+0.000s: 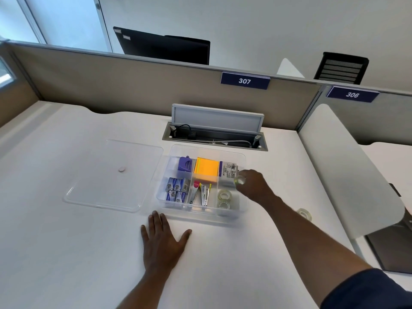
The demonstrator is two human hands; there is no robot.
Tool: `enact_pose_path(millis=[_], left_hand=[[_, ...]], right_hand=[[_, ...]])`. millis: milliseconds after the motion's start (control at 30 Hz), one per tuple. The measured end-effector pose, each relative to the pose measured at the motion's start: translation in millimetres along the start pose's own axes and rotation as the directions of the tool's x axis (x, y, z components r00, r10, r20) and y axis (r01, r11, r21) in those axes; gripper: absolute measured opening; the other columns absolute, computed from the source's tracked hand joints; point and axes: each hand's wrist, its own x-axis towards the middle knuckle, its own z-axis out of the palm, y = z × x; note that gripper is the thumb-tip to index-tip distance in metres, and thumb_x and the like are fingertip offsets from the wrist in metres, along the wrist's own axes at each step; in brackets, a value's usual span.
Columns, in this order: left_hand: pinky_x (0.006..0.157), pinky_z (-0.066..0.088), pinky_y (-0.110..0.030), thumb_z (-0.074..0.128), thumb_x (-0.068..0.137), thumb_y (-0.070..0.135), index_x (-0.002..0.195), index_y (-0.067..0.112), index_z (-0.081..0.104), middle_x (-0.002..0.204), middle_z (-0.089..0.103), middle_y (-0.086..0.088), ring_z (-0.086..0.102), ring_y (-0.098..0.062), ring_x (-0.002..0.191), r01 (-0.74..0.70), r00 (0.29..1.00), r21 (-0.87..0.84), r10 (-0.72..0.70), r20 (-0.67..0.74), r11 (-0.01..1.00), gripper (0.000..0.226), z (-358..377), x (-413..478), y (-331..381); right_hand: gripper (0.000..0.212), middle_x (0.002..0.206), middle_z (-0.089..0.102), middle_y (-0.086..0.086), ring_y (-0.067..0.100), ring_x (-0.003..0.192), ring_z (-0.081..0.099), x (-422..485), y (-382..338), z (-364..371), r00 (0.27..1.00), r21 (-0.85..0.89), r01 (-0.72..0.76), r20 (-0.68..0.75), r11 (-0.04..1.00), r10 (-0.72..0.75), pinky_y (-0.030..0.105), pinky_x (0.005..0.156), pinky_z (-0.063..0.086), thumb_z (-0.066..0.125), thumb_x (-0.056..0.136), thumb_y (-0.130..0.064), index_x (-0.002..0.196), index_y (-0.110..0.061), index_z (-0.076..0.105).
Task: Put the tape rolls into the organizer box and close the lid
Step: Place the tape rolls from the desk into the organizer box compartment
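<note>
A clear plastic organizer box (244, 205) stands open in the middle of the white desk. Its front right compartment holds two clear tape rolls (224, 195) (223, 205). My right hand (253, 186) hovers over the box's right side, shut on another clear tape roll (239, 180). A further tape roll (304, 214) lies on the desk to the right of my right forearm. The clear lid (111, 175) lies flat on the desk left of the box. My left hand (163, 241) rests flat on the desk, fingers spread, just in front of the box.
The other compartments hold a purple dispenser (185, 163), yellow sticky notes (206, 169), a labelled packet (227, 172), staple boxes (176, 189) and staplers (201, 194). An open cable tray (214, 136) sits behind the box. A white divider panel (347, 166) bounds the desk on the right.
</note>
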Motion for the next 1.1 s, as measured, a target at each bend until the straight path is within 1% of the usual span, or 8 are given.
enact_pose_path(millis=[133,300,500,600,767,933,1000,1100], left_hand=[[0.117,0.012,-0.052,0.020,0.077,0.082,0.145,0.001,0.027,0.155,0.022,-0.018,0.016,-0.030,0.144,0.007,1.000,-0.012,-0.007,0.007,1.000,0.106,0.3,0.7,-1.0],[0.116,0.014,-0.053,0.023,0.077,0.081,0.143,0.000,0.030,0.153,0.025,-0.019,0.019,-0.030,0.143,0.007,1.000,-0.007,-0.007,0.012,1.000,0.106,2.3,1.2,-0.8],[0.115,0.016,-0.053,0.026,0.077,0.081,0.143,-0.001,0.031,0.153,0.027,-0.020,0.021,-0.031,0.142,0.004,1.000,0.004,-0.004,0.008,1.000,0.105,2.7,1.0,-0.7],[0.115,0.017,-0.054,0.027,0.077,0.081,0.142,-0.001,0.032,0.152,0.028,-0.021,0.022,-0.032,0.142,0.002,1.000,0.000,-0.002,-0.002,1.000,0.105,2.7,1.3,-1.0],[0.115,0.016,-0.053,0.024,0.077,0.081,0.143,0.000,0.030,0.153,0.027,-0.020,0.021,-0.031,0.143,0.001,1.000,0.017,-0.001,-0.005,1.000,0.106,2.9,0.9,-0.9],[0.115,0.016,-0.053,0.024,0.077,0.081,0.143,0.000,0.030,0.153,0.026,-0.020,0.020,-0.032,0.143,0.003,1.000,0.024,-0.003,0.006,1.000,0.105,2.5,1.6,-0.7],[0.116,0.015,-0.053,0.024,0.077,0.081,0.144,0.000,0.030,0.153,0.026,-0.020,0.020,-0.032,0.143,0.004,1.000,0.024,-0.005,0.010,1.000,0.105,2.4,1.2,-0.2],[0.115,0.016,-0.053,0.024,0.077,0.081,0.143,0.000,0.030,0.153,0.026,-0.020,0.020,-0.031,0.143,0.000,1.000,0.024,0.000,0.008,1.000,0.105,2.6,0.3,0.2]], right_hand=[[0.042,0.118,0.063,0.023,0.036,0.111,0.057,-9.8,-10.7,18.2,0.995,-0.033,0.043,0.092,0.999,-0.040,0.037,0.096,0.046,0.063,0.078,-0.014,0.118,-0.001,0.060],[0.039,0.117,0.058,0.022,0.037,0.111,0.054,-14.8,-11.2,30.5,0.996,-0.114,0.020,0.090,0.993,-0.010,0.040,0.095,0.046,0.058,0.081,-0.011,0.117,0.001,0.057],[0.032,0.102,0.062,0.026,0.043,0.091,0.061,-15.4,2.4,31.6,0.962,-0.073,-0.031,-0.272,0.997,0.010,0.044,0.077,0.054,0.057,0.074,0.004,0.106,0.006,0.062],[0.028,0.100,0.060,0.028,0.045,0.087,0.060,-19.9,19.6,24.1,0.914,-0.028,-0.170,-0.379,0.985,0.147,0.044,0.072,0.053,0.055,0.076,0.004,0.103,0.007,0.061],[0.031,0.113,0.050,0.029,0.046,0.102,0.051,-40.2,73.4,12.8,0.827,-0.155,-0.539,-0.282,0.828,0.486,0.046,0.085,0.047,0.055,0.075,-0.007,0.103,0.005,0.053],[0.048,0.145,0.024,0.022,0.045,0.127,0.030,-59.7,123.1,9.6,0.618,-0.162,-0.785,-0.122,0.598,0.777,0.053,0.108,0.028,0.052,0.081,-0.020,0.126,-0.007,0.040],[0.043,0.136,0.031,0.024,0.043,0.120,0.038,-66.9,129.3,11.9,0.614,-0.138,-0.788,-0.112,0.600,0.781,0.051,0.101,0.035,0.048,0.085,-0.014,0.125,-0.003,0.038],[0.031,0.120,0.043,0.025,0.042,0.111,0.049,-73.4,134.9,15.1,0.714,-0.131,-0.700,-0.155,0.702,0.682,0.045,0.092,0.044,0.044,0.088,-0.009,0.117,0.002,0.041]])
